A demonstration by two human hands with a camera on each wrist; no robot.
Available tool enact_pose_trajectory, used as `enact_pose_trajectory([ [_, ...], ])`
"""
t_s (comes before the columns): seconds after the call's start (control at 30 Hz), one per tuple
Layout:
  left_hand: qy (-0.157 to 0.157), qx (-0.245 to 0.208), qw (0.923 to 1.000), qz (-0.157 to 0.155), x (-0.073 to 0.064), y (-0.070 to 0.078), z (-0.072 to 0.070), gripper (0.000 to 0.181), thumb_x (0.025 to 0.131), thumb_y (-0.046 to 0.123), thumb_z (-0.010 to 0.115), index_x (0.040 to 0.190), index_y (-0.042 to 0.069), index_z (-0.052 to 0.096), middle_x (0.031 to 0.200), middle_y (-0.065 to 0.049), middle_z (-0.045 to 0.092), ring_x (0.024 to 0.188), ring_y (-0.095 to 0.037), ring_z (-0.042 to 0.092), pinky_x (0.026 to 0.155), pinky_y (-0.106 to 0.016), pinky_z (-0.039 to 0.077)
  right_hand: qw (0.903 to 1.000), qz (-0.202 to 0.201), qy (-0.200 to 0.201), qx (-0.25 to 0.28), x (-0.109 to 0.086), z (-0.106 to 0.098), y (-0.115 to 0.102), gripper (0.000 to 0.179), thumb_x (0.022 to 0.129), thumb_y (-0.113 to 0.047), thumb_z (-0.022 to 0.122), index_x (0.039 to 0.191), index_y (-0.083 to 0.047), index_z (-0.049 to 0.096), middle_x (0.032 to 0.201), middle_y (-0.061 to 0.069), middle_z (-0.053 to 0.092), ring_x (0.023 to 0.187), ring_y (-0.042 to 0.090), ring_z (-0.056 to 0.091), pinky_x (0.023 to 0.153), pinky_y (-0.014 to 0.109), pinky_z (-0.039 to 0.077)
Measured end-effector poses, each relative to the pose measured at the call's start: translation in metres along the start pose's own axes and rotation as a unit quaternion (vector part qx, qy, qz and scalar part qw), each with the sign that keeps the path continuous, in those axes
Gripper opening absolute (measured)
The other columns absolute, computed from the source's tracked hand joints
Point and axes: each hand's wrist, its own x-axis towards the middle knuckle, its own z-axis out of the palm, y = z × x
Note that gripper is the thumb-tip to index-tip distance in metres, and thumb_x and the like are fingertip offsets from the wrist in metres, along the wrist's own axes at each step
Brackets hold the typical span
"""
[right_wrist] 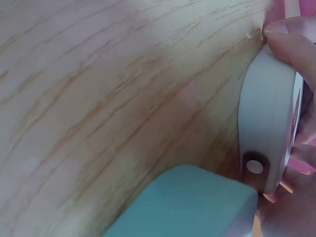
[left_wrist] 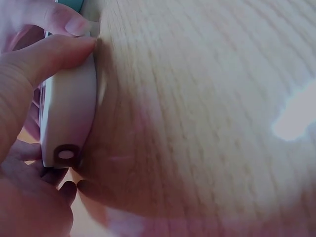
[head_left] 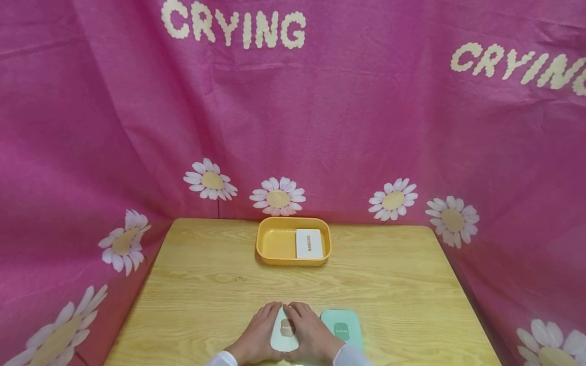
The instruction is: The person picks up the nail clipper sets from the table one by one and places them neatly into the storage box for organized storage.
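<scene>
A small pale case [head_left: 283, 344] with rounded corners and a brown label on top lies between my two hands near the table's front edge. My left hand [head_left: 258, 333] grips its left side, the thumb along the near end and fingers at the far end. From the other side my right hand [head_left: 315, 333] holds it the same way, fingertips of both hands close together. In the left wrist view the case's side [left_wrist: 71, 106] shows a round snap on a brown tab. Another such snap [right_wrist: 255, 167] appears in the right wrist view.
A mint green case [head_left: 341, 316] with a darker green label lies just right of my right hand. At the back of the wooden table [head_left: 206, 269] stands a yellow tray [head_left: 284, 262]. Inside its right part is a white box [head_left: 303, 244] marked MANICURE. Pink curtains [head_left: 343, 127] surround the table.
</scene>
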Motion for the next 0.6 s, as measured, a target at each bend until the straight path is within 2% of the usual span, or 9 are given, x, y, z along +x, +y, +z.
enact_pose_trajectory([
  [0.17,0.003,-0.016,0.9998,-0.008,0.0008,-0.001,0.0023,0.124,0.067,0.057,0.092,0.16,0.003,0.03,0.157,-0.018,0.039,0.145,-0.039,0.039,0.118,-0.062,0.035,0.9999,-0.001,0.007,0.01,-0.0007,0.0015,0.0009,0.112,0.073,-0.062,0.087,0.16,-0.009,0.039,0.152,0.008,0.048,0.139,0.025,0.046,0.113,0.044,0.047],
  [0.4,0.026,-0.037,0.9988,0.019,0.0005,-0.0085,0.0078,0.124,0.066,0.055,0.093,0.159,0.002,0.03,0.156,-0.021,0.039,0.143,-0.042,0.04,0.113,-0.067,0.037,0.9993,0.008,0.013,0.035,-0.002,0.0055,0.001,0.114,0.073,-0.063,0.087,0.161,-0.011,0.037,0.153,0.006,0.047,0.14,0.023,0.045,0.113,0.045,0.047],
  [0.6,0.014,-0.05,0.9987,0.002,0.0022,-0.0071,0.0066,0.124,0.065,0.051,0.095,0.159,0.003,0.029,0.155,-0.019,0.039,0.142,-0.042,0.04,0.113,-0.064,0.038,0.9989,0.005,0.022,0.041,-0.003,0.006,0.0021,0.114,0.072,-0.063,0.087,0.16,-0.009,0.04,0.153,0.006,0.047,0.139,0.023,0.045,0.111,0.045,0.048],
])
